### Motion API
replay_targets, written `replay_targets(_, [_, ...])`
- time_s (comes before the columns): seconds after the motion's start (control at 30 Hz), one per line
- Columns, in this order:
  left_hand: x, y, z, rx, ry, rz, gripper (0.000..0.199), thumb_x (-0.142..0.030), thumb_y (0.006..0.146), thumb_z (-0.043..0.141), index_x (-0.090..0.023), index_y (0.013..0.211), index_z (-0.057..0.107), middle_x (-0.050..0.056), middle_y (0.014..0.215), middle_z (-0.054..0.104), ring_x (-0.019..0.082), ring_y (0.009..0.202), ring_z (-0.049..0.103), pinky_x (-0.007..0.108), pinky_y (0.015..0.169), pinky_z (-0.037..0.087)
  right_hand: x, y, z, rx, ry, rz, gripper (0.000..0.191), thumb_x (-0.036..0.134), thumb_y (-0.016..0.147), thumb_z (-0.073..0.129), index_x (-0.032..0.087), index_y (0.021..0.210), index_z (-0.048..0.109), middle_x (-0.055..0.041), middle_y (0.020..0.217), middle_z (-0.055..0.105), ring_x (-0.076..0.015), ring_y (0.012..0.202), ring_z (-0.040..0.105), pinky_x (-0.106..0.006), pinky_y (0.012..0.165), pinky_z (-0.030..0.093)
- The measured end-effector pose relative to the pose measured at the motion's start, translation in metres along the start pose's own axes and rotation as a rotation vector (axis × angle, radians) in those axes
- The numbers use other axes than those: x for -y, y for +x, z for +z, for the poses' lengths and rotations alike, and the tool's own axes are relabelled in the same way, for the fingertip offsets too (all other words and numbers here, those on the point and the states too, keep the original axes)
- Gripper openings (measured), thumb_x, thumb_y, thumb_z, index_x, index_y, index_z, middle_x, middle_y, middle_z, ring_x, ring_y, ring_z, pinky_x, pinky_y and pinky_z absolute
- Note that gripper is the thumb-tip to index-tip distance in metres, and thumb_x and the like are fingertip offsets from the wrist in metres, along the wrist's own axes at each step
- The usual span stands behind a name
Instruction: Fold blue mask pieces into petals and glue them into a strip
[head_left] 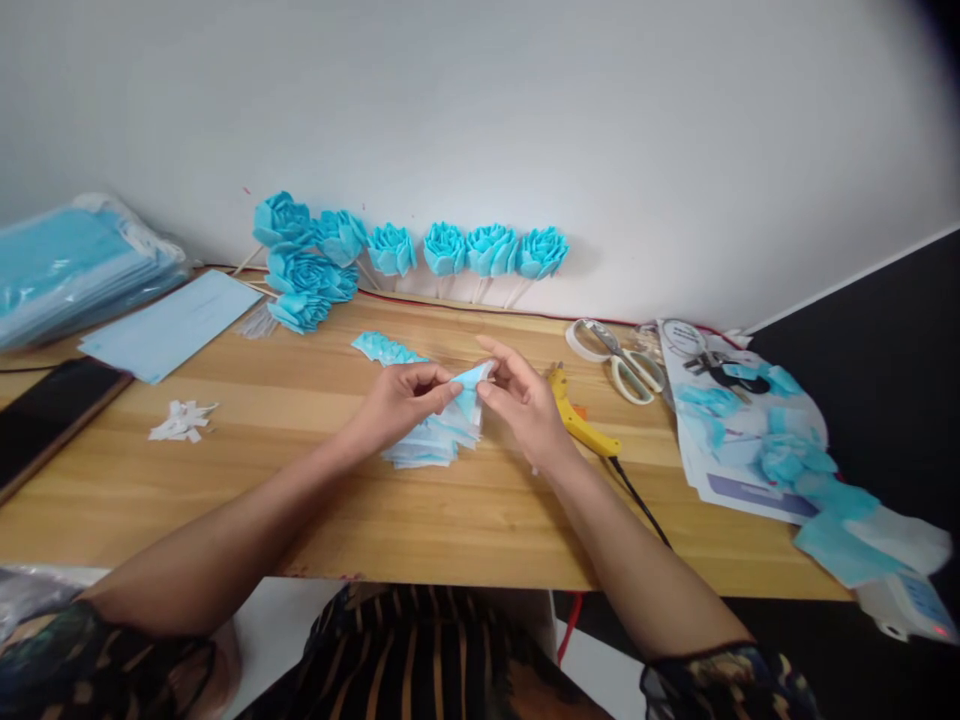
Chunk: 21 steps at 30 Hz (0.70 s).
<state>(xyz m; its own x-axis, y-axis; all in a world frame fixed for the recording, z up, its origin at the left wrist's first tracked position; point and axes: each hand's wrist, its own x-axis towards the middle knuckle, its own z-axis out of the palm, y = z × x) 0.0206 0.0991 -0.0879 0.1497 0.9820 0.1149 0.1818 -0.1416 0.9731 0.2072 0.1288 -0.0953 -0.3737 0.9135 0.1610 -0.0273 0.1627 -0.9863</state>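
1. Fabric piece (471,379), blue and white and folded to a point, is held up between both hands, above the near-middle of the wooden table (480,545).
2. Left hand (414,400): thumb and forefinger are pinched together on the piece's left edge.
3. Right hand (521,400): thumb and fingers are clamped on its right edge, with one finger raised clear.
4. Blue-and-white fabric sheets (425,446) lie in a loose stack just below the hands; crimped blue petals (386,348) lie in a row beyond the left hand.
5. Yellow glue gun (589,428) rests to the right of the right hand, its black cord running toward the table's front edge.
6. White-handled scissors (626,365) lie beyond the gun, beside a white tape roll (587,341).
7. Blue fabric roses (444,248) on thin sticks lean along the wall, four in a row, with more bunched at left.
8. White clippings (182,421) lie at left, between the roses and a dark phone (52,415).
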Motion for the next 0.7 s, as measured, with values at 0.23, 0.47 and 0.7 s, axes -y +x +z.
replay_targets(0.23, [-0.0027, -0.0017, 0.0036, 0.022, 0.027, 0.034, 0.032, -0.04, 0.083, 0.063, -0.016, 0.063, 0.06, -0.003, 0.056, 0.048, 0.008, 0.052, 0.038, 0.022, 0.049, 0.026, 0.0023, -0.0019, 0.0003, -0.001, -0.055, -0.048, 0.055, 0.033, 0.081, 0.07, 0.029, 0.135, 0.059, 0.0001, 0.093, 0.064, -0.013, 0.078, 0.058, -0.027, 0.069, 0.051])
replay_targets(0.47, [-0.0045, -0.0023, 0.0032, -0.006, -0.006, 0.017, 0.034, -0.041, 0.082, 0.062, -0.016, 0.061, 0.054, -0.003, 0.056, 0.047, 0.008, 0.052, 0.039, 0.022, 0.05, 0.028, 0.004, -0.0025, -0.0016, 0.068, 0.074, -0.072, 0.052, 0.037, 0.087, 0.066, 0.029, 0.137, 0.056, -0.0017, 0.102, 0.068, -0.0162, 0.093, 0.063, -0.031, 0.084, 0.053])
replay_targets(0.7, [-0.0027, -0.0025, 0.0061, 0.012, 0.053, 0.082, 0.031, -0.037, 0.083, 0.061, -0.016, 0.062, 0.057, -0.004, 0.056, 0.045, 0.007, 0.054, 0.035, 0.021, 0.049, 0.026, -0.0025, -0.0006, 0.0042, 0.0, 0.017, -0.047, 0.059, 0.035, 0.078, 0.077, 0.029, 0.134, 0.058, 0.0004, 0.092, 0.064, -0.0126, 0.076, 0.057, -0.026, 0.067, 0.05])
